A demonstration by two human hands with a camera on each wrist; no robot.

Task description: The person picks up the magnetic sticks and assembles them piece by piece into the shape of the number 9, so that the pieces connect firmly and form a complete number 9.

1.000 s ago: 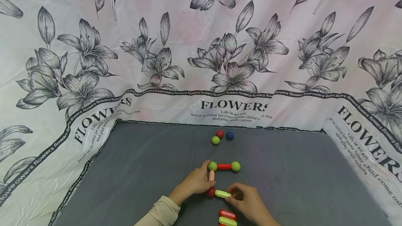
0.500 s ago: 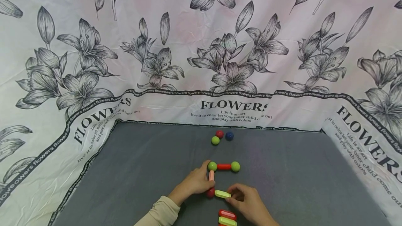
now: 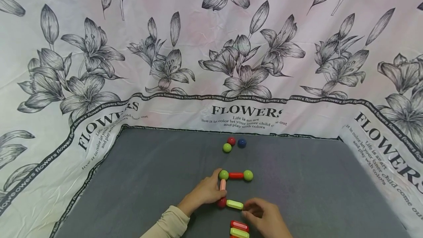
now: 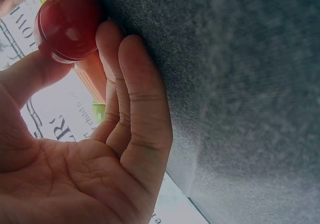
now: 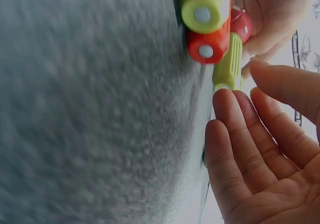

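My left hand (image 3: 206,190) holds the red ball (image 4: 70,24), thumb on one side and fingers on the other. A pink magnetic rod (image 3: 223,185) runs from that ball to a green ball (image 3: 223,174) close by my index finger. On the red ball's right side a yellow-green magnetic rod (image 3: 235,204) is joined on. My right hand (image 3: 264,214) is just off this rod's free end; in the right wrist view its fingers (image 5: 232,149) are extended, holding nothing. A red rod (image 3: 236,175) links the first green ball to a second green ball (image 3: 248,175).
Spare rods in red and yellow-green (image 3: 239,233) lie side by side at the near edge of the head view. Farther back are a red ball (image 3: 231,141), a green ball (image 3: 227,148) and a blue ball (image 3: 242,143). A flower-printed cloth (image 3: 244,116) borders the grey surface.
My right hand has let go of the yellow-green rod's end and moved slightly right. The left hand keeps its place, and the joined pieces look the same.
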